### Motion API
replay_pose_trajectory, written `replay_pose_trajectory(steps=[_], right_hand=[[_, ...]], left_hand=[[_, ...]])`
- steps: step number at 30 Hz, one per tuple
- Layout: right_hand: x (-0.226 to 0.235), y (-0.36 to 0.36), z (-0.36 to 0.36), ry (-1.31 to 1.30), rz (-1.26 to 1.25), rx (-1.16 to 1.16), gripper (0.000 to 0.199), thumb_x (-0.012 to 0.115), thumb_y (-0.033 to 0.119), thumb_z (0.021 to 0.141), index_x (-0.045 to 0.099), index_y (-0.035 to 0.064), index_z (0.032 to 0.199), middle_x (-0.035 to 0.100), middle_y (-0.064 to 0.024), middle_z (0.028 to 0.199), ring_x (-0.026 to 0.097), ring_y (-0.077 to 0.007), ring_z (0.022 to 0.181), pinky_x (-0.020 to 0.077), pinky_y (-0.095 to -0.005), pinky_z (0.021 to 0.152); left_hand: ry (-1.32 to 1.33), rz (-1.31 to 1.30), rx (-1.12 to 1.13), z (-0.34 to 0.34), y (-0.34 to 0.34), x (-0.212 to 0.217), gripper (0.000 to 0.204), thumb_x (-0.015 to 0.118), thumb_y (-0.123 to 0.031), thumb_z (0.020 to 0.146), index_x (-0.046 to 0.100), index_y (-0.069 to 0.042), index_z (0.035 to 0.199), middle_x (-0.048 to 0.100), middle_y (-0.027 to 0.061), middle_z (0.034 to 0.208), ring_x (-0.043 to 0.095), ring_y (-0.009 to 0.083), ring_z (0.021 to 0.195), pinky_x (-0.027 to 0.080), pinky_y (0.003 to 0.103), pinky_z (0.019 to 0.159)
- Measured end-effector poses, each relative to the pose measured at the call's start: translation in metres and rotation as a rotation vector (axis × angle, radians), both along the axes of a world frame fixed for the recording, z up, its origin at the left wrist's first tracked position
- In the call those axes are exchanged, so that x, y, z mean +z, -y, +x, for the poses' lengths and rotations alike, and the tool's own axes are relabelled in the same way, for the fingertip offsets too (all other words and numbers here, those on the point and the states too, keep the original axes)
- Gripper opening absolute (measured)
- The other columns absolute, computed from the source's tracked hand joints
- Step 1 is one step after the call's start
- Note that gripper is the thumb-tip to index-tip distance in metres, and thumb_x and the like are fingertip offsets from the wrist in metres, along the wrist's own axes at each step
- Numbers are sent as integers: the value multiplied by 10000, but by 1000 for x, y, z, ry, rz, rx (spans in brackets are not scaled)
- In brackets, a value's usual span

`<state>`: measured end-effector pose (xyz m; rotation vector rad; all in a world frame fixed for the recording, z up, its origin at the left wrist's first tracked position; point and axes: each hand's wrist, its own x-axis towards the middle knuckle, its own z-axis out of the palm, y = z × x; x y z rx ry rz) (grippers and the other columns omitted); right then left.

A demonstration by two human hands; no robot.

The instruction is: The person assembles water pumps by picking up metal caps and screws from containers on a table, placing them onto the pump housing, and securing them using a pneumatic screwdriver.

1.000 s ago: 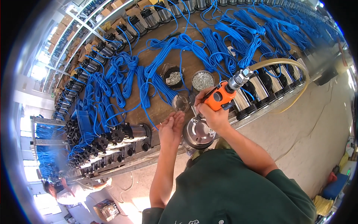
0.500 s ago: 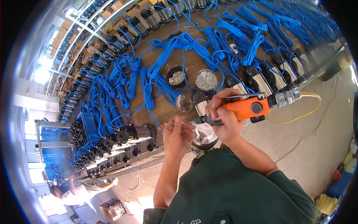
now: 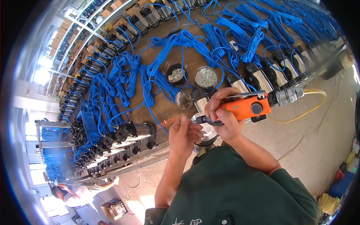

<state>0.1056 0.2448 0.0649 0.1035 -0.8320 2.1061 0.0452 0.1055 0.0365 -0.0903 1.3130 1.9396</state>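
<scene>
My right hand [image 3: 229,129] is wrapped round an orange air screwdriver [image 3: 245,108], held roughly level with its black nose toward the left. A yellow air hose [image 3: 323,98] runs from the metal fitting at its rear. My left hand [image 3: 183,137] is at the driver's tip, thumb and fingers pinched together; whatever is between them is too small to name. Below the tip, partly hidden by my hands, stands a shiny steel pump body [image 3: 208,133]. Just beyond my hands sit a small clear round dish [image 3: 183,100], a round tub of small screws [image 3: 206,77] and a dark bowl of metal parts [image 3: 176,75].
Bundles of blue cable [image 3: 163,56] cover much of the brown bench [image 3: 165,108]. Steel pumps line its edges, with one row [image 3: 140,135] at the left and another [image 3: 258,78] at the right. A blue bin [image 3: 89,125] stands far left. A person [image 3: 77,195] is in the left background.
My left hand has shifted slightly right, so its fingertips are closer to the driver's tip. The screwdriver in my right hand stays nearly in place. The background person has raised a hand.
</scene>
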Motion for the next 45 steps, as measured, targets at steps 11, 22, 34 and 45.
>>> replay_pose_trajectory(steps=[11,22,34,45], right_hand=[[-16,-2,23,145,-32,198,307,486,-96,717,453,-11,1010,541,-126,781,527,-153,604,468,-280,567],[-20,9,19,308,91,215,292,505,-62,731,463,-5,1014,535,-116,770,496,-144,585,448,-283,558],[-19,22,19,375,302,278,270,504,-111,711,470,12,949,555,-108,819,546,-141,702,485,-274,613],[1,-27,28,281,59,236,300,605,3,756,534,1,1047,595,-60,869,589,-118,740,492,-261,669]], left_hand=[[-361,-313,-292,20,22,-7,323,491,-296,993,599,7,964,561,82,520,456,95,357,293,216,330],[-544,-387,-395,21,38,-28,306,736,-31,792,624,12,1074,542,-13,542,465,25,485,326,190,457],[-512,-419,-405,22,38,-20,561,729,-11,767,571,-98,1298,506,-41,543,425,14,525,342,204,492],[-1004,-749,-437,30,23,0,547,798,-184,724,616,-76,1228,529,17,492,462,101,423,379,251,460]])
